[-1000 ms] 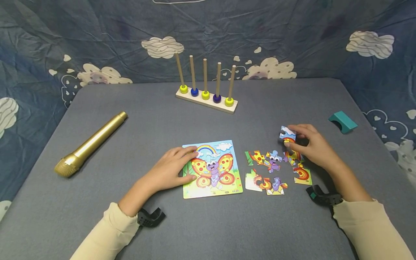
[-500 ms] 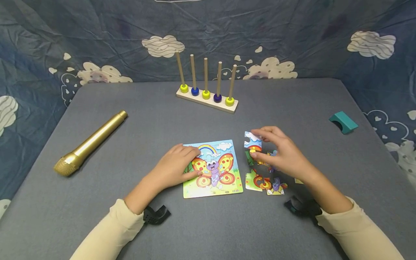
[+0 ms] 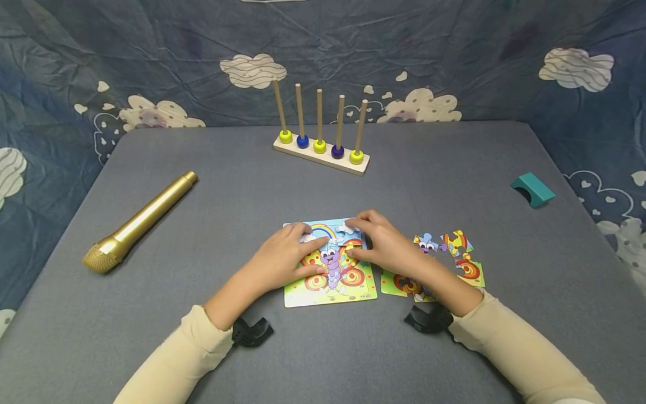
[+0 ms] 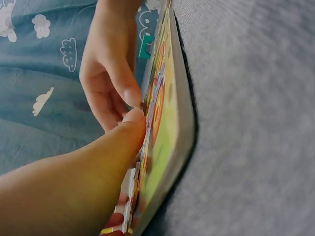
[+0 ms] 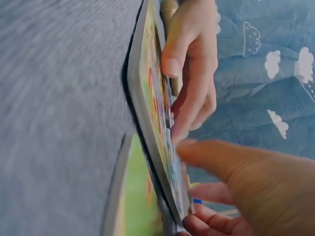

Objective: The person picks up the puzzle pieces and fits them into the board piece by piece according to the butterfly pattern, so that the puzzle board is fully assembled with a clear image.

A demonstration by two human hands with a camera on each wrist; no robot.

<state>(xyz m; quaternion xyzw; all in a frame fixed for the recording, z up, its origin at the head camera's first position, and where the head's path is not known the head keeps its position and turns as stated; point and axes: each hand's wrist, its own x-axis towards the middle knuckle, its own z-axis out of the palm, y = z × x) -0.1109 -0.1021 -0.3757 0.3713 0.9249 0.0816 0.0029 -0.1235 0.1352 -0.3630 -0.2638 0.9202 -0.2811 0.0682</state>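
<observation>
Carried leftward from above the loose pieces, a flat blue-and-red jigsaw piece [image 3: 349, 237] is now pinched by the right hand [image 3: 387, 245] at the upper right of a square, butterfly-printed puzzle board [image 3: 330, 298]. Its left side is covered by the left hand [image 3: 282, 255], fingers spread. Beside it, loose printed jigsaw pieces [image 3: 470, 271] are partly hidden by a forearm. Farther off are seen a gold microphone [image 3: 141, 223], a teal arched block [image 3: 535, 189] and a five-pegged wooden stand [image 3: 323, 159].

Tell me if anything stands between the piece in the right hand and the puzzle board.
Nothing visible does: the right hand holds the puzzle piece over the upper right of the puzzle board. The left hand is at the board's left side, beside the piece, not between them.
</observation>
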